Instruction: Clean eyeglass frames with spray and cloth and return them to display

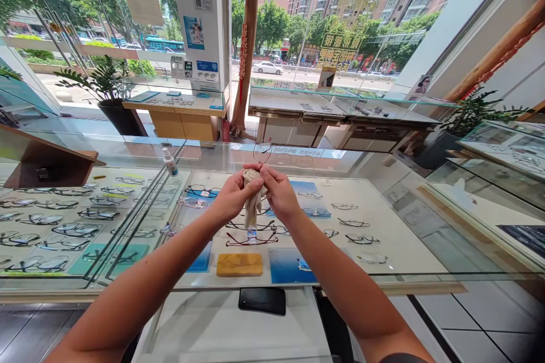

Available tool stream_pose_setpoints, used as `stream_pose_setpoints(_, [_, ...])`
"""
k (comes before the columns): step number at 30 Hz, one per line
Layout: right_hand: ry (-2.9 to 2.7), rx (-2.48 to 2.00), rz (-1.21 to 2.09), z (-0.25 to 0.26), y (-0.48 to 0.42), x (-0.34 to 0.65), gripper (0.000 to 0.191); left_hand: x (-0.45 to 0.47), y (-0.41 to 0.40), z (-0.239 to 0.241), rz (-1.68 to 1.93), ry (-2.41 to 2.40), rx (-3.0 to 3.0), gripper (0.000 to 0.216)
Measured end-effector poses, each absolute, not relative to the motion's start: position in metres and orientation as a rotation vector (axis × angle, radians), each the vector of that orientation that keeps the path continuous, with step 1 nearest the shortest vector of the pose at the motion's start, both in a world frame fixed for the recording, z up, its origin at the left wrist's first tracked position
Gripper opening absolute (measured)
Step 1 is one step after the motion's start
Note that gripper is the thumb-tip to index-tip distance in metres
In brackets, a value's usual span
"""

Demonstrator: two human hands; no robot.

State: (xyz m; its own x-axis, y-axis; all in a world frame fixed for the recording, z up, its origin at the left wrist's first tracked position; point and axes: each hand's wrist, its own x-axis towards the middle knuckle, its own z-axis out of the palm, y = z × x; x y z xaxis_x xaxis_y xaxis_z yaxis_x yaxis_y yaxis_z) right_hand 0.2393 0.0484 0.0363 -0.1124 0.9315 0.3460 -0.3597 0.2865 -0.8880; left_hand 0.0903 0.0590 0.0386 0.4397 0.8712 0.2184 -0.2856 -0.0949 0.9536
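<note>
Above the glass counter, my two hands meet at the middle of the view. My left hand (238,191) is closed on a crumpled beige cloth (254,210), whose loose end hangs below the fingers. My right hand (279,191) pinches a pair of thin-rimmed eyeglasses (263,161); one round lens sticks up past the fingertips. Fingers and cloth hide the other part of the glasses. Below the hands, under the glass, lie a reddish pair of glasses (251,241) and a yellow-brown block (239,265).
A small spray bottle (169,161) stands on the counter to the left. Rows of spectacles (63,242) fill the left case. A black phone (261,300) lies nearest me. At the right is another glass case (489,210). Further display counters (298,105) line the window.
</note>
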Motion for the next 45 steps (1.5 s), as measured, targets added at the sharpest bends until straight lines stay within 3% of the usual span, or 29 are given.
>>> stream_pose_setpoints(7, [-1.387, -0.686, 1.091, 0.039, 0.04, 0.24, 0.055, 0.093, 0.057, 0.041, 1.211, 0.611, 1.32, 0.066])
stream_pose_setpoints(28, [-1.03, -0.696, 1.281, 0.039, 0.051, 0.245, 0.041, 0.078, 0.059, 0.052, 0.902, 0.457, 1.48, 0.051])
stream_pose_setpoints(38, [-1.073, -0.69, 1.315, 0.04, 0.048, 0.243, 0.046, 0.085, 0.059, 0.041, 1.128, 0.643, 1.618, 0.057])
stream_pose_setpoints(45, [-1.137, -0.679, 1.251, 0.037, 0.051, 0.242, 0.038, 0.085, 0.064, 0.043, 1.119, 0.675, 1.577, 0.069])
